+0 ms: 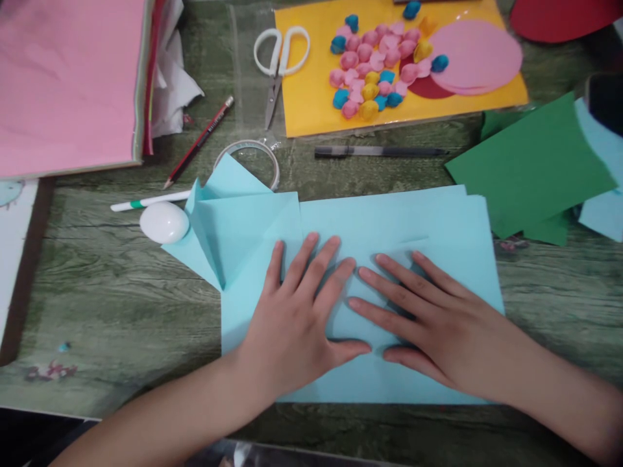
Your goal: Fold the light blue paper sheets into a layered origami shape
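Observation:
A light blue sheet of paper (379,214) lies flat on the wooden table, apparently layered on another along its upper and right edges. My left hand (302,318) rests on the paper's middle with fingers spread. To the right, my right hand (433,324) lies flat on the same paper, fingers stretched toward the left one. Neither hand holds anything. At the upper left corner sits a folded light blue paper piece (243,227) with raised flaps. A white egg-shaped object (164,222) touches its left side.
White-handled scissors (274,71), a pencil (199,143), a tape roll (277,162) and a pen (379,152) lie beyond the paper. Small pink, blue and yellow paper roses (370,65) cover a yellow sheet (306,104). Green paper (525,168) is right; a pink paper stack (68,84) left.

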{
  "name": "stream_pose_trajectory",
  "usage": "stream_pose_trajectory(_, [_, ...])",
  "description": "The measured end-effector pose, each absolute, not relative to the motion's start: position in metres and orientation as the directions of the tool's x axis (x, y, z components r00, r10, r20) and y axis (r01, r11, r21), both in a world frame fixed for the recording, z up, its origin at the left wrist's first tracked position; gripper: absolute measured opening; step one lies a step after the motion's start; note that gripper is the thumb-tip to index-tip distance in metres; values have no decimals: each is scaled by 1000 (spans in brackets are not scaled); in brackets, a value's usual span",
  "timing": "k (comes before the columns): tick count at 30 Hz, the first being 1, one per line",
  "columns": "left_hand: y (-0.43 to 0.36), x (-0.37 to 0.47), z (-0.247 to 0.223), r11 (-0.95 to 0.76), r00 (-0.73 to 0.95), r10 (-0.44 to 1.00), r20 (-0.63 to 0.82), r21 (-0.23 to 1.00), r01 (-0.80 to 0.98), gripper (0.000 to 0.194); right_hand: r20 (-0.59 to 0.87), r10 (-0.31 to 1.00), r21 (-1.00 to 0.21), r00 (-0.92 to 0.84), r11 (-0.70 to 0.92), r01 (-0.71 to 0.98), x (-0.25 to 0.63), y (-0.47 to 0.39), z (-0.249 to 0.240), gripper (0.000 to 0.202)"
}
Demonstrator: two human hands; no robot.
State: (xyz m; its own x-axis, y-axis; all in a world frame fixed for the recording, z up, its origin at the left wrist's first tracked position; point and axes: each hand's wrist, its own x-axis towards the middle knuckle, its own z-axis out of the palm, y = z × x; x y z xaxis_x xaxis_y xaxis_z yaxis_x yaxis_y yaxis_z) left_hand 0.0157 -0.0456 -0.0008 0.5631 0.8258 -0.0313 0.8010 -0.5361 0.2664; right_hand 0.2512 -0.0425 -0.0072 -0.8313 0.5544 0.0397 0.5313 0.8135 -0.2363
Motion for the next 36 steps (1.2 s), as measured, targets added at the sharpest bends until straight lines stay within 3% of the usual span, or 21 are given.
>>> stream_pose_trajectory(36, [-46, 15, -1, -541, 569, 822, -27, 274, 795, 86, 23, 555, -218, -832, 815, 537, 250, -43, -5, 59])
